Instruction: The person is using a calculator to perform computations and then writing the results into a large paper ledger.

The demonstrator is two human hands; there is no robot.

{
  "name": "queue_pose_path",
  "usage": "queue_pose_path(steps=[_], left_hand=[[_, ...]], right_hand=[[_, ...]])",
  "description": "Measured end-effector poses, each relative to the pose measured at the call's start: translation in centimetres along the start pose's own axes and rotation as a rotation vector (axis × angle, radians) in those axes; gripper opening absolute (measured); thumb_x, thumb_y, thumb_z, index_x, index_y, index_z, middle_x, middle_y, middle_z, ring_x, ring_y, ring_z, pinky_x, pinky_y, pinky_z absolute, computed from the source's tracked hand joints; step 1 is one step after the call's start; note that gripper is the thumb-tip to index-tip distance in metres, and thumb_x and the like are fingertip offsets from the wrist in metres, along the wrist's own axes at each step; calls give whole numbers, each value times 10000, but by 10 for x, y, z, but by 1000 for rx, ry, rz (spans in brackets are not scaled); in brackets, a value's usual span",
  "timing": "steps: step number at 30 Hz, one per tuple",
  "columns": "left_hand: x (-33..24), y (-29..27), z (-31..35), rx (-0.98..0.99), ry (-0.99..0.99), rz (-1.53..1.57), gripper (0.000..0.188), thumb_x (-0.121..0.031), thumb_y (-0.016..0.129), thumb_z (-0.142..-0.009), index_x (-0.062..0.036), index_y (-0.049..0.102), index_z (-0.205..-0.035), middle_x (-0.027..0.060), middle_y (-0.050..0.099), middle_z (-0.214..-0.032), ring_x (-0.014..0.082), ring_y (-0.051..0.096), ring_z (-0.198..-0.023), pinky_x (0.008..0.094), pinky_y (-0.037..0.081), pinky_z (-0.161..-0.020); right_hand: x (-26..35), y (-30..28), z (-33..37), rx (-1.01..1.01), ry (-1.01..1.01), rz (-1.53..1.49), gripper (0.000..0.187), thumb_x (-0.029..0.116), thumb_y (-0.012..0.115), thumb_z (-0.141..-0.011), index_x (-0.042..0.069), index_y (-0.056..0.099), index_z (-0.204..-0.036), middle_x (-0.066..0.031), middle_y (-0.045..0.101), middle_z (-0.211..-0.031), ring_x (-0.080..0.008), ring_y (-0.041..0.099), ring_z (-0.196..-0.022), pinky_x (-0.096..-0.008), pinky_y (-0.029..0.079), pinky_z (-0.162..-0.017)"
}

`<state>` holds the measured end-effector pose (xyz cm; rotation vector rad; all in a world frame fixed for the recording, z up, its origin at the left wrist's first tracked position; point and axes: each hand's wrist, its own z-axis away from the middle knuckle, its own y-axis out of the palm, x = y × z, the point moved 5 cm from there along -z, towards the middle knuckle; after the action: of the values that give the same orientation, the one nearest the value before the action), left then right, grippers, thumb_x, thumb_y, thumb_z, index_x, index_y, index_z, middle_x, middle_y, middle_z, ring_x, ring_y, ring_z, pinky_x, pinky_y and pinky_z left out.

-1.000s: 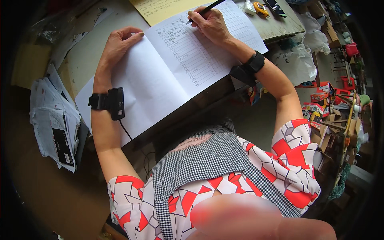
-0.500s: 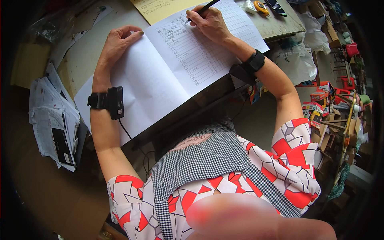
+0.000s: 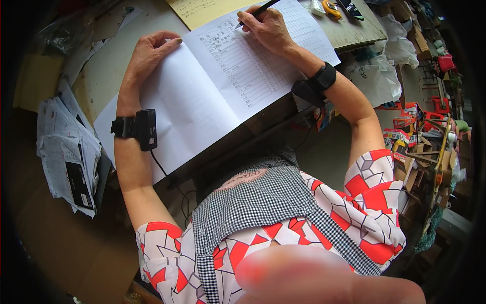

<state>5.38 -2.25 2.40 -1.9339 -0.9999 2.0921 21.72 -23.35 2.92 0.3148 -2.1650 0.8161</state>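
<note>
An open notebook [image 3: 172, 116] lies aslant on the table, its left page blank and its right page printed with lines and a grid. Handwriting fills the top rows of that right page. My right hand [image 3: 268, 31] is closed round a black pen [image 3: 264, 7], whose tip meets the paper near the upper rows. At the top outer edge of the blank page, my left hand [image 3: 150, 54] rests with thumb and fingers curled together on the sheet. Its lower fingers are partly hidden.
A yellow sheet [image 3: 202, 11] with writing lies beyond the notebook. A yellow tape measure [image 3: 331, 10] and a dark phone [image 3: 350, 9] sit at the far right of the table. Stacked papers [image 3: 68, 147] stand at left; plastic bags [image 3: 377, 81] and boxes [image 3: 397, 139] crowd the right.
My right hand and the pen have shifted very slightly to the right over the page. The left hand stays where it was.
</note>
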Motion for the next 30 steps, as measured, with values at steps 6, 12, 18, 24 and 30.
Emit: queue_pose_path(steps=[6,12,18,24,30], left_hand=[[1,1,0,-3,-11,-16,229,-287,677,-838,-114,702,-987,12,659,-713,77,585,-591,227,479,-591],[3,0,-1,-12,-1,-31,229,-294,677,-838,-123,703,-988,12,659,-713,79,585,-589,232,481,-592],[2,1,-1,-19,6,-19,222,-297,679,-838,-129,706,-980,10,658,-711,75,584,-589,228,481,-596],[5,-1,-1,-21,1,-27,233,-307,689,-828,-124,707,-972,9,656,-706,72,584,-583,222,478,-591],[1,0,0,-20,-6,-14,237,-305,692,-824,-121,707,-973,11,659,-705,74,588,-583,222,477,-590]], right_hand=[[-6,1,-1,12,-2,9,284,260,574,-892,27,672,-763,-39,629,-579,-94,583,-506,-241,483,-518],[-9,3,-1,-7,-44,36,280,247,568,-887,23,670,-753,-45,622,-566,-100,577,-490,-243,481,-505],[-5,0,-2,-10,-78,29,284,234,551,-900,31,666,-738,-36,618,-556,-97,569,-472,-242,475,-483],[-9,1,-1,-23,-17,15,288,242,553,-908,41,662,-733,-30,616,-556,-81,561,-465,-234,470,-472],[-14,3,-1,-17,-43,47,284,228,547,-901,30,656,-728,-32,615,-556,-84,558,-458,-235,476,-471]])
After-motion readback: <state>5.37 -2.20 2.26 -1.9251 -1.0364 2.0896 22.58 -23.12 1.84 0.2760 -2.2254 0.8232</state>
